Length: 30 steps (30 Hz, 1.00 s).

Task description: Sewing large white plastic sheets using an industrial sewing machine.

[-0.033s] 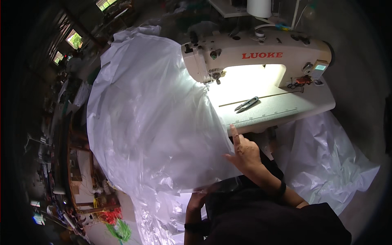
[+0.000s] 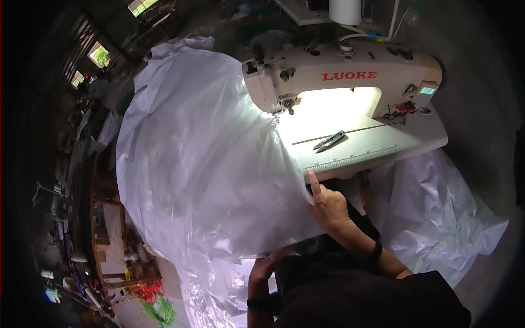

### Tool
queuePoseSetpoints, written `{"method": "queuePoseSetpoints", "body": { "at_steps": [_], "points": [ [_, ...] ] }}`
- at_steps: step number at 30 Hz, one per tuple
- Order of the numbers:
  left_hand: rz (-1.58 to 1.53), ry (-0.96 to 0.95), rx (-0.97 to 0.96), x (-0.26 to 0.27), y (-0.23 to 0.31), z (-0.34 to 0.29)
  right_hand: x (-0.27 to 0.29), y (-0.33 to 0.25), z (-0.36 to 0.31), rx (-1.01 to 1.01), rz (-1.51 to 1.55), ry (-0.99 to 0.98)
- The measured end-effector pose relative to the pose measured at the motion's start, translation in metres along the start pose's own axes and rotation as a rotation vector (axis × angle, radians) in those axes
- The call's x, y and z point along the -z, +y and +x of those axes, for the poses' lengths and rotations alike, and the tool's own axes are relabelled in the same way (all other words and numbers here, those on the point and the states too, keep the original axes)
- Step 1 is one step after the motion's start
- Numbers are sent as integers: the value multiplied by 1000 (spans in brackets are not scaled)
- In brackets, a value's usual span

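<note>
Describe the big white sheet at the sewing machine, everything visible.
The white sheet is thin, glossy and crinkled, like plastic film or light coated fabric. It drapes wide to the left of the sewing machine, one edge running under its needle area. The right hand presses its near edge; the left hand grips it below.

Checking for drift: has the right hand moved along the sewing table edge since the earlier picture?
No. The right hand sits at the same spot below the table edge.

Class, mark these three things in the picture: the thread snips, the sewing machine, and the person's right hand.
thread snips (image 2: 329,141), head view, on the middle of the blades.
sewing machine (image 2: 350,68), head view, on its cream upper arm.
right hand (image 2: 327,206), head view, on the back of the hand.
</note>
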State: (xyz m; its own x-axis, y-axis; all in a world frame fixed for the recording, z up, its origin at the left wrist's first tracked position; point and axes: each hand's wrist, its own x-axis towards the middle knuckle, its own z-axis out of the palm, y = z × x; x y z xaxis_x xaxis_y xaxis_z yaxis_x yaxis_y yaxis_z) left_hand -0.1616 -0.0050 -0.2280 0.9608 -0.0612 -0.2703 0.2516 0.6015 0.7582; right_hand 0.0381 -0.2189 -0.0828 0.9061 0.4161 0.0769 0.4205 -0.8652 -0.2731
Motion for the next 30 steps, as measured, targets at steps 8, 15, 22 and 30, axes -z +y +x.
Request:
{"method": "queuePoseSetpoints", "body": {
  "at_steps": [8, 15, 22, 30],
  "points": [
    [-372, 343, -458, 49, 61, -14, 5, 37, -18, -87, 416, -88],
    [-242, 388, -716, 25, 102, -25, -8, 11, -10, 64, 237, 124],
    [55, 823, -1112, 19, 175, -21, -16, -3, -26, 251, -28, 55],
    [80, 1218, -1040, 14, 237, 48, -38, -6, 35, 226, -87, 103]
  ]
}}
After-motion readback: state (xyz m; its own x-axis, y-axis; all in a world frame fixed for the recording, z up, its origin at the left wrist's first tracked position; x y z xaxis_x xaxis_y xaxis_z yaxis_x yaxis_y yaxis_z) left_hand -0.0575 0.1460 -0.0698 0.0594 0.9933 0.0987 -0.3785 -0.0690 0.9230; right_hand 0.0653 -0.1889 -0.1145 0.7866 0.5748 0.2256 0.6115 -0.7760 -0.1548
